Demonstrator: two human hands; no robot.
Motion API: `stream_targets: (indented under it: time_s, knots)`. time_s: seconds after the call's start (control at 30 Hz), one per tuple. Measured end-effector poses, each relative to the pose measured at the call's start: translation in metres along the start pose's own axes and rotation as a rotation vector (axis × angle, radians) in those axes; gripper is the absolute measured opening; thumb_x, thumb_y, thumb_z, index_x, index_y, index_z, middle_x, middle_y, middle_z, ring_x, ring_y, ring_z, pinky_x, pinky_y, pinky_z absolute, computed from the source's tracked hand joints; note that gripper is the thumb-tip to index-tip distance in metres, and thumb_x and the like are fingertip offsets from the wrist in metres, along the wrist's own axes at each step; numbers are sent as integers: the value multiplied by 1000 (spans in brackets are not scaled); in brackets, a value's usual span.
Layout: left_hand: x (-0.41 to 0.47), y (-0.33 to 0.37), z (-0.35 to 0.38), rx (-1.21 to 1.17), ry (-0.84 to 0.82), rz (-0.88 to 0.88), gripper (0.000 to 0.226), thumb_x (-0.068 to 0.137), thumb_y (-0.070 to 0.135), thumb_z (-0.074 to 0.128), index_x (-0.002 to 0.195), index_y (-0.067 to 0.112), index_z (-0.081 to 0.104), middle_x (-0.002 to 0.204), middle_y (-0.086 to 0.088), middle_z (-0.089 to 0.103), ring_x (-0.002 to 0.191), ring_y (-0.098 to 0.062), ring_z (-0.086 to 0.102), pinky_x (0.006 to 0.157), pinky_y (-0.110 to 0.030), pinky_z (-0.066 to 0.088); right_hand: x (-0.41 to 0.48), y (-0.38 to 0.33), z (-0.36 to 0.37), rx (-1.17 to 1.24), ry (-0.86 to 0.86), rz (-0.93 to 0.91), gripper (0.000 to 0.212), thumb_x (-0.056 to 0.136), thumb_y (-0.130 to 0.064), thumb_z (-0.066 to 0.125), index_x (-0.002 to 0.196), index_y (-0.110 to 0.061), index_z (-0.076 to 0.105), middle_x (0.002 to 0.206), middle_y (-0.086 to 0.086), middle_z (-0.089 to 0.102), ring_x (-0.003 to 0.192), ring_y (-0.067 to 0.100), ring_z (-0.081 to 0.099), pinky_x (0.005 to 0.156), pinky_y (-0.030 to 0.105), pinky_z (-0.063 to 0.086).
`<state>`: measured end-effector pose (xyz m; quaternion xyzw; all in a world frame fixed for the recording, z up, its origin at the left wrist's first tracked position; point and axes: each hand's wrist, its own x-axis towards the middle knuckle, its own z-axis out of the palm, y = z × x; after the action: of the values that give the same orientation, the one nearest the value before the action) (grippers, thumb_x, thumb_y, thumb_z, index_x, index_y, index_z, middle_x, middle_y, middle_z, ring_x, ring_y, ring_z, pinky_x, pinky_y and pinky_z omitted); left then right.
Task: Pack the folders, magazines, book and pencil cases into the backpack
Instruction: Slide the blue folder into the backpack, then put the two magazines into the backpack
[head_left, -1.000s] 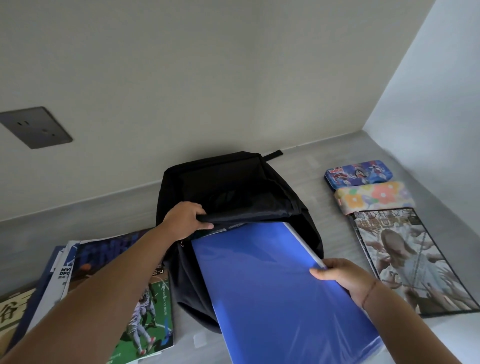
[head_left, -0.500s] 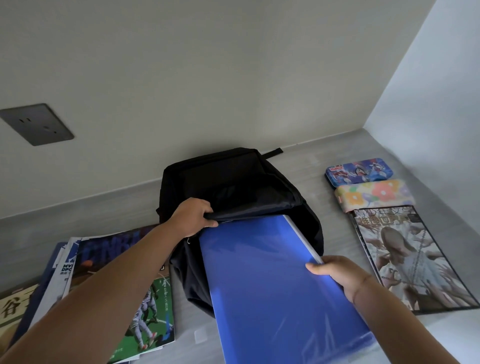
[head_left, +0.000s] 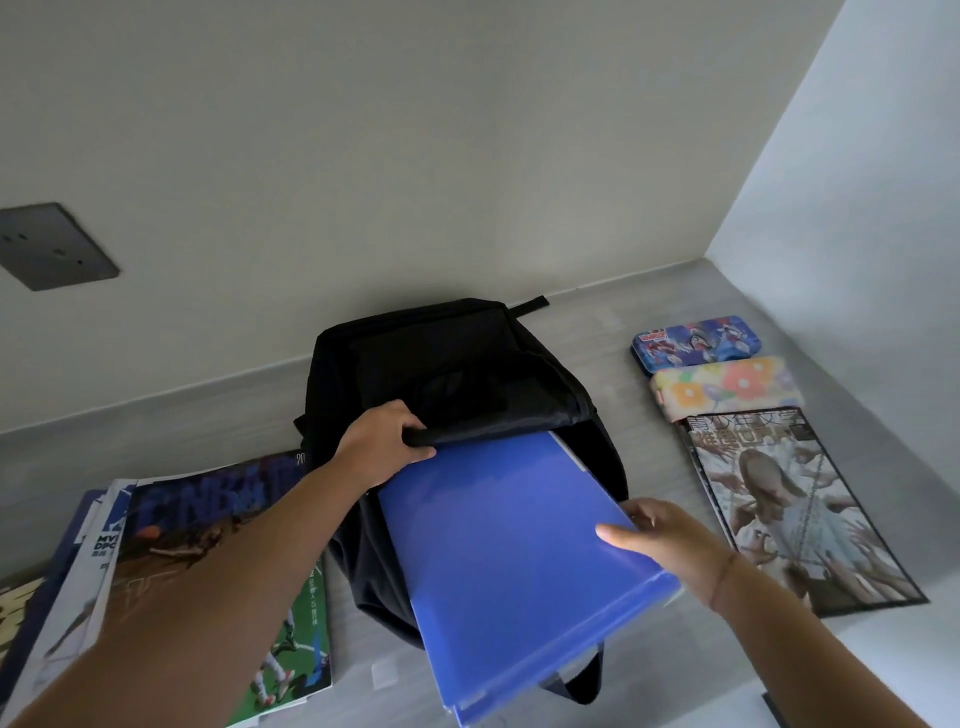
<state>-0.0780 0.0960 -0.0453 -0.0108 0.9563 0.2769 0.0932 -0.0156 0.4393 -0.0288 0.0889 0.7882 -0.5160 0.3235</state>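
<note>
A black backpack (head_left: 457, 374) lies on the grey desk with its mouth toward me. My left hand (head_left: 382, 444) grips the upper flap at the opening and holds it up. A blue folder (head_left: 509, 561) is part way inside the opening, its far edge hidden under the flap. My right hand (head_left: 670, 545) holds the folder's near right corner. Left of the backpack lies a stack of magazines (head_left: 208, 519), partly under my left forearm. To the right lie a blue tin pencil case (head_left: 696, 343), a flowered pencil case (head_left: 727, 387) and another magazine (head_left: 789, 514).
The desk (head_left: 623, 322) sits in a corner, with walls behind and at the right. A grey wall socket (head_left: 52, 247) is at the upper left. A dark object (head_left: 774, 706) peeks in at the desk's near right edge.
My right hand has pushed the blue folder further into the backpack, so less of it sticks out. My left hand keeps hold of the flap.
</note>
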Motion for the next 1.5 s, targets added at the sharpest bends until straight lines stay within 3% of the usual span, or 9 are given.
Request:
stream_targets:
  time_s: [0.1,0.33,0.5,0.7,0.97,1.07,1.17,1.37,1.5]
  knots:
    - [1,6,9,-21,-3,-3,24,77,37,74,93,21,68,96,7,59,88,-12,58,80,-29,48,-24,20,6,143,-8,110,22,83,-13,70,100,-2,60,87,8,68,68,16,66,54,24,53]
    - [10,8,4,-113,-86,-41,16,77,31,75,74,20,64,80,6,60,81,-16,60,70,-25,43,13,6,33,275,243,97,9,81,0,66,81,-5,59,68,6,56,57,16,55,45,20,47]
    - [11,8,0,-148,-112,-64,14,77,30,76,75,20,66,79,8,60,82,-15,60,73,-26,43,59,-21,58,310,352,68,15,79,-5,67,75,-8,52,76,12,52,69,25,51,62,34,48]
    - [10,1,2,-218,-85,-91,12,77,29,76,79,19,69,82,6,62,83,-14,60,72,-24,42,42,-8,51,456,139,154,30,78,-7,73,99,0,53,91,15,61,60,28,70,48,29,56]
    - [13,3,1,-250,-91,-82,14,74,31,78,71,28,65,80,9,62,79,-8,59,65,-17,40,57,-16,76,478,323,177,17,80,6,63,91,0,52,101,18,58,57,27,64,44,28,56]
    - [14,3,4,-209,-105,-68,14,75,30,77,72,26,64,82,9,61,81,-10,58,70,-21,42,58,-13,79,401,345,184,18,81,3,65,82,-6,49,100,18,55,60,28,63,50,33,58]
    - [9,4,11,-155,-89,-47,14,77,29,76,83,22,65,87,7,57,87,-16,58,76,-24,43,52,-17,71,255,260,173,31,82,-12,70,98,-1,46,106,22,56,62,30,66,66,43,60]
    - [-9,9,7,-103,-6,19,37,73,52,71,103,31,65,106,14,54,105,-6,42,96,-28,33,30,-35,45,-745,443,-120,44,83,-40,64,115,-11,54,116,6,52,109,26,50,89,31,42]
    - [-36,4,-4,-266,269,-35,27,84,40,65,106,24,66,107,12,55,109,-11,47,92,-24,35,15,-72,78,-527,399,-495,28,88,-23,60,115,-16,58,116,-2,55,105,15,55,84,26,49]
